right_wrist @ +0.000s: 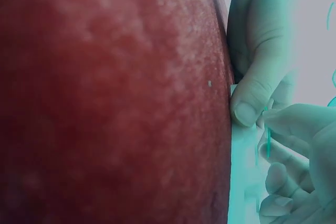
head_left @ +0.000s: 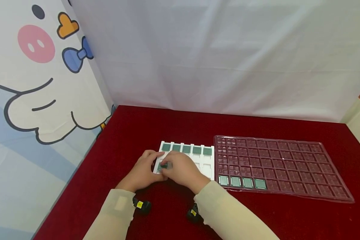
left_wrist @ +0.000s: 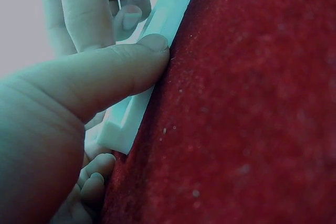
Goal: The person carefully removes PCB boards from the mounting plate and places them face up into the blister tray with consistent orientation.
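A white tray [head_left: 210, 163] with square pockets lies in front of me, several green chips [head_left: 197, 150] seated along its back row. My left hand [head_left: 142, 170] grips the tray's left end, its thumb [left_wrist: 136, 66] pressed on the front edge. Over the tray's left front pockets, my right hand [head_left: 181, 168] pinches a thin green chip [right_wrist: 269, 142] between thumb and fingers. In the right wrist view that chip stands edge-on, close to the left hand's fingers. My right hand hides part of the tray's middle.
Right of the white tray lies a clear plastic tray [head_left: 283, 173] with many pockets; several green chips [head_left: 247, 183] sit at the left of its front row. Red cloth [head_left: 156, 123] covers the table. A white curtain [head_left: 222, 66] hangs behind, a cartoon-printed one [head_left: 48, 110] at left.
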### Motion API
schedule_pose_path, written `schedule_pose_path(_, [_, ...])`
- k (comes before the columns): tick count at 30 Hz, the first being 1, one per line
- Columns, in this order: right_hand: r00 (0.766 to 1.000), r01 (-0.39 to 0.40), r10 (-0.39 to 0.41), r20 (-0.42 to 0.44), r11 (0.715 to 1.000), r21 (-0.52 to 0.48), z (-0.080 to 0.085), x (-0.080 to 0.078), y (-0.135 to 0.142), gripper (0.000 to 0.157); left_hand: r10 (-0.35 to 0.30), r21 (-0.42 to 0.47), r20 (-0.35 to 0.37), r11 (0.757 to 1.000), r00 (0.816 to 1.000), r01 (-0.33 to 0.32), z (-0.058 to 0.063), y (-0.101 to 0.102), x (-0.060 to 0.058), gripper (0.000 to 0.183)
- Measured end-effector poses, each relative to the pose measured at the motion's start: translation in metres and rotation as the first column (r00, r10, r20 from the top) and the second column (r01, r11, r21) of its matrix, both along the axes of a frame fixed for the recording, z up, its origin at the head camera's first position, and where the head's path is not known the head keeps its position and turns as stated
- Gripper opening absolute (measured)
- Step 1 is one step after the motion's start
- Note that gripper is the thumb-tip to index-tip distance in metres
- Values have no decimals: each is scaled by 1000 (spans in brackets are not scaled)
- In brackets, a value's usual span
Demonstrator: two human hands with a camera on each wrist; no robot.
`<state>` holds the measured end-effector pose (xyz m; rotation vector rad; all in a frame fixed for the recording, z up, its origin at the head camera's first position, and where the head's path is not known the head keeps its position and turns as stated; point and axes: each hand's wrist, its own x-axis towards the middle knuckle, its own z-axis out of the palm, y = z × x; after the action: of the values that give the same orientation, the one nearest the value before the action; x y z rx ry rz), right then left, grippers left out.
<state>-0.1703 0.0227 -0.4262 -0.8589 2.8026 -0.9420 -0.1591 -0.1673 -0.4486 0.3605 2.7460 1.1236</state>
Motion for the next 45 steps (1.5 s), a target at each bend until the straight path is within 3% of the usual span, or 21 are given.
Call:
schedule_pose_path(9, [1000,1,-2,-8,999,-42,1,6,12,19,9,-11,5,1000,1000,-9,0,0,0,82])
schedule_pose_path(27, [1000,19,-21,-17,995,-94,4,20,45,10,49,-44,33,998,998,-47,-1,3,0,85])
schedule_pose_path(45, [997,39,-43,-70,998,-56,5,32,63,12,44,-44,39,998,998,-42,-3,2,-1,86])
